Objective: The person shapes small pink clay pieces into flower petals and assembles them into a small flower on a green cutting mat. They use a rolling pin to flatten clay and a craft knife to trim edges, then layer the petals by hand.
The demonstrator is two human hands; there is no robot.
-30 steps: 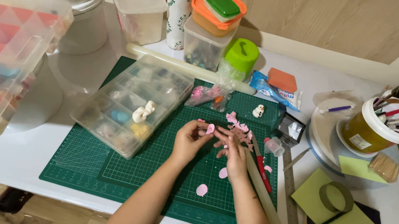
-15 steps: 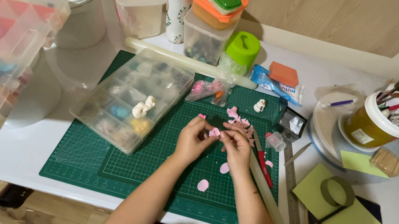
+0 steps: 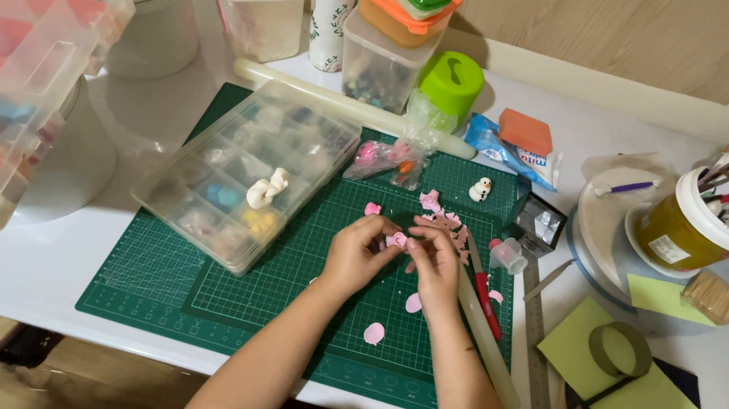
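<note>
Clay work going on over my green cutting mat (image 3: 199,295), the gridded kind with a matte rubbery face. My left hand (image 3: 356,255) and right hand (image 3: 435,267) are both pinched shut on one small pink clay piece (image 3: 396,239), soft-looking with a lumpy rounded edge, held just above the mat's middle. Two flat pink discs (image 3: 374,333) lie on the mat below my wrists, and a scatter of pink scraps (image 3: 439,213) sits just past my fingers. A red-handled knife (image 3: 483,295) lies right beside my right hand, touching a long pale rolling rod (image 3: 490,342). Left of my hands there's a clear plastic organizer box (image 3: 245,175) with little compartments of coloured bits, tilted across the mat's corner. A tiny white snowman figure (image 3: 480,189) stands near the mat's far edge. A steel ruler (image 3: 538,365) runs along the right edge of the mat.

Compared to half a second back, my hands have barely shifted, fingertips closer together on the pink piece, and everything else sits where it was.

Open room: the bare stretch of mat at lower left, between the box and the near edge of the white surface (image 3: 3,271), is the free area. The right side is crowded by the knife, rod and ruler.
</note>
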